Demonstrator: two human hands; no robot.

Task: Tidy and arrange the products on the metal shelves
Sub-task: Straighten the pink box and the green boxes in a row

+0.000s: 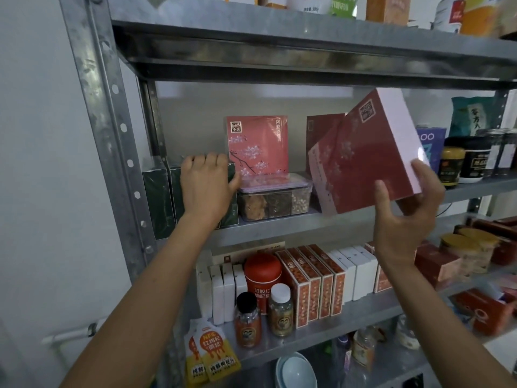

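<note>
My right hand (405, 217) grips a large dark red box with blossom print and a pink edge (363, 155), held tilted in front of the middle metal shelf (321, 222). My left hand (205, 186) rests over the tops of dark green boxes (159, 197) at the shelf's left end, fingers curled over them. A pink blossom box (257, 144) stands upright at the back. In front of it sits a clear lidded container of snacks (275, 198). Another dark red box (321, 130) stands behind the held one, mostly hidden.
Jars and a purple box (430, 147) crowd the middle shelf's right end. The lower shelf holds white boxes (226, 289), a red tin (263, 275), two small bottles (281, 309), orange-red cartons (316, 284) and yellow pouches (212, 357). The steel upright (109, 130) stands left.
</note>
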